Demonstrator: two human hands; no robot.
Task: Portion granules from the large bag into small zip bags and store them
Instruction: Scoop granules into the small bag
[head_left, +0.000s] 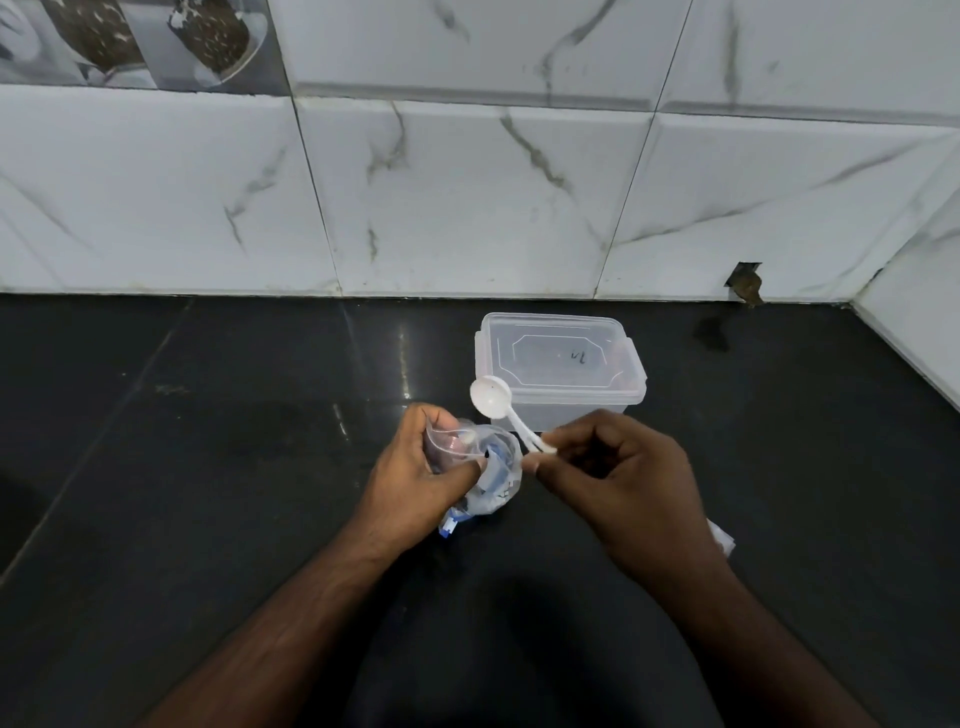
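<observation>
My left hand (415, 467) grips a small clear zip bag (451, 442) by its mouth, just above the black counter. Under and beside it sits the large clear bag (496, 467) with blue print, partly hidden by that hand. My right hand (618, 467) pinches the handle of a white plastic scoop (491, 397), whose round bowl is raised above the bags and tilted toward the camera. The bowl looks empty apart from a speck. Granules inside the bags cannot be made out.
A clear plastic box (561, 371) with its lid on stands on the black counter (208, 467) just behind the hands. A marble-tiled wall (467, 197) rises at the back and right. Something white and thin (722, 538) peeks out under my right wrist.
</observation>
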